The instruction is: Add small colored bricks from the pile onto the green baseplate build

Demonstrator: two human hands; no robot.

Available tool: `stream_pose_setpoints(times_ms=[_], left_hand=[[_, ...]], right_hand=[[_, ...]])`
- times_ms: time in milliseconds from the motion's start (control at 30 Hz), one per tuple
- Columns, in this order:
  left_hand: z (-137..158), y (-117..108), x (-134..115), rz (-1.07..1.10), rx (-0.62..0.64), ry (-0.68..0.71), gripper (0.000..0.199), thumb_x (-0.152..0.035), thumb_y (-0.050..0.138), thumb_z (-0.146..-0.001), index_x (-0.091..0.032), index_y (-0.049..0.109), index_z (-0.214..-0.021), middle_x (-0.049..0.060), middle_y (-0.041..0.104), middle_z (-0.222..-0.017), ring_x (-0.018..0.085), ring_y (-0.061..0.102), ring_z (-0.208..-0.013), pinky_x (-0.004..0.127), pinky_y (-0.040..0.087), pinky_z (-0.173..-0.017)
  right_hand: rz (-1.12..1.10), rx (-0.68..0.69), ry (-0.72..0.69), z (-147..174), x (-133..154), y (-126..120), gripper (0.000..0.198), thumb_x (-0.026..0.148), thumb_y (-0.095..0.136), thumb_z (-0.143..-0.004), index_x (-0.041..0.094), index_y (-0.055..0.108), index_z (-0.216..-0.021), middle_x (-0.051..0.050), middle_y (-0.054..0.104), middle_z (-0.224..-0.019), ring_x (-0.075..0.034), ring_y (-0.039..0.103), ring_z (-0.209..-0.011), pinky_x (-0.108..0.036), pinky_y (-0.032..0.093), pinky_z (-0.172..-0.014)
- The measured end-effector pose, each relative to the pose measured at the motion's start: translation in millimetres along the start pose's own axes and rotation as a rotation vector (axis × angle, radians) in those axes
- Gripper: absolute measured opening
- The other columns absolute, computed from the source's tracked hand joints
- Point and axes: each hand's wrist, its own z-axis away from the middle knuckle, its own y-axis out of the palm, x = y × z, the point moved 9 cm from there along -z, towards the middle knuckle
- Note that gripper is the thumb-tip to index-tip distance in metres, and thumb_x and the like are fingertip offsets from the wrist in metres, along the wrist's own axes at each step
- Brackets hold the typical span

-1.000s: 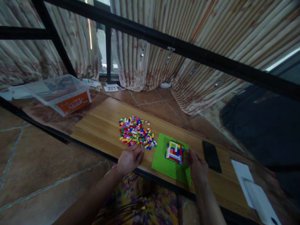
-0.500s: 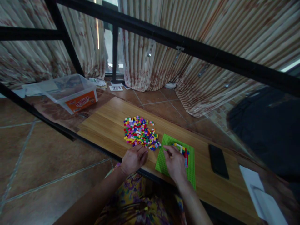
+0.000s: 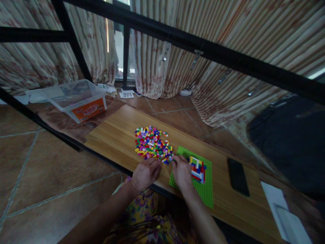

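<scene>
A heap of small multicoloured building bricks lies on the wooden table. At its near edge rests my left hand, fingers curled together; whatever is in them is hidden. My right hand is over the left side of a green baseplate, its thumb and fingertips pinched close to the heap's right end. Anything in that pinch is too small to make out. On the baseplate, just right of this hand, sits a built block of bricks in red, white, blue and yellow, partly covered by the hand.
To the right on the table lies a black phone. A clear plastic box with an orange label stands on the floor beyond the left end. Black metal bars cross above, and white paper is at the right end.
My right hand has shifted left from over the baseplate towards the brick heap, uncovering more of the built bricks. My left hand stays nearly where it was.
</scene>
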Motion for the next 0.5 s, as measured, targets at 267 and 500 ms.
stream_pose_setpoints(times_ms=[267,500], left_hand=[[0.9,2.4,1.3,0.004,0.026,-0.001,0.02,-0.024,0.043,-0.097,-0.019,0.06,-0.087,0.004,0.06,-0.082,0.014,0.058,-0.074,0.025,0.047,-0.066],[1.5,2.5,2.6,0.015,0.025,0.001,0.019,-0.025,0.043,-0.097,-0.02,0.06,-0.091,0.004,0.061,-0.084,0.014,0.06,-0.078,0.025,0.05,-0.071]], right_hand=[[-0.232,-0.127,0.021,16.7,-2.8,-30.7,0.024,0.024,0.048,-0.089,0.019,0.071,-0.092,-0.007,0.071,-0.092,-0.02,0.064,-0.085,-0.033,0.049,-0.079],[-0.283,-0.278,0.236,42.9,-71.4,-73.4,0.03,0.043,0.055,-0.084,0.019,0.072,-0.092,-0.009,0.072,-0.097,-0.022,0.066,-0.082,-0.036,0.051,-0.077]])
